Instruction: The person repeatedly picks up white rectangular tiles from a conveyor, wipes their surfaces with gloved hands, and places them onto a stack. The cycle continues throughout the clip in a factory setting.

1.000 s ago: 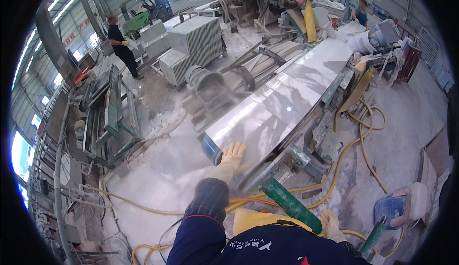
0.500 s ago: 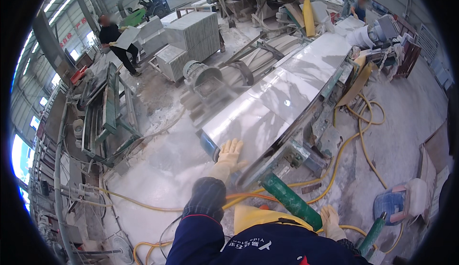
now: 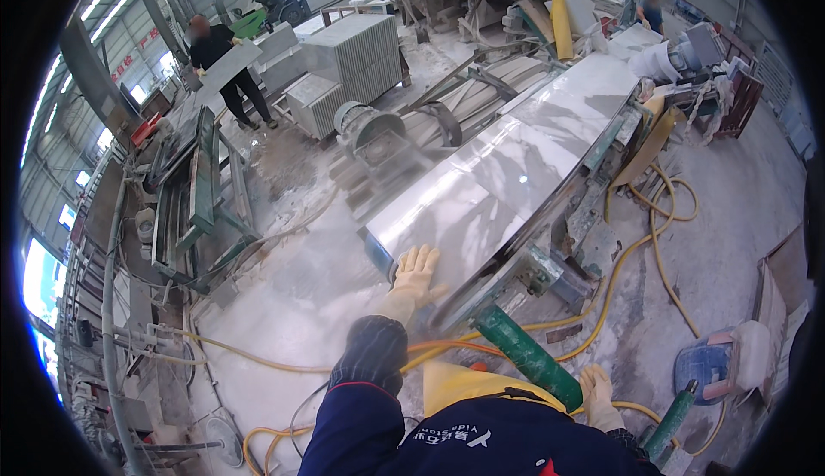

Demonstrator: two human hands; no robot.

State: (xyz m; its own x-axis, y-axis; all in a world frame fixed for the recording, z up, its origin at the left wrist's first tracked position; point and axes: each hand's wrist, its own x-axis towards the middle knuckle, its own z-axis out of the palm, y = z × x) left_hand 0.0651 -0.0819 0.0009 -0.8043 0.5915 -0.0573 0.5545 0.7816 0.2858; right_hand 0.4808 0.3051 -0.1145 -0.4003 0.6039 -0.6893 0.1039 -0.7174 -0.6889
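Note:
My left hand [image 3: 414, 277], in a cream glove, lies with its fingers stretched out on the near end of a polished white-grey stone slab [image 3: 443, 222]. More slabs [image 3: 550, 145] lie end to end beyond it along a long conveyor bed. A blue roller end [image 3: 378, 255] shows at the bed's near left corner. My right hand [image 3: 600, 397], gloved too, is low on the right beside the lower end of a green roller [image 3: 526, 356]. Its fingers are extended and seem to touch the roller. A yellow apron [image 3: 468, 387] hangs in front of me.
At the back left a co-worker [image 3: 228, 68] holds a stone slab [image 3: 230, 65] near stacked slabs [image 3: 357, 55]. Left of the bed stand a dusty motor [image 3: 369, 128] and a green metal frame [image 3: 202, 184]. Yellow hoses [image 3: 614, 278] cross the floor. A blue container [image 3: 700, 375] stands right.
The co-worker at the back left has shifted to the right with the slab, and stands more upright. My view has moved slightly. Both my hands stay where they were.

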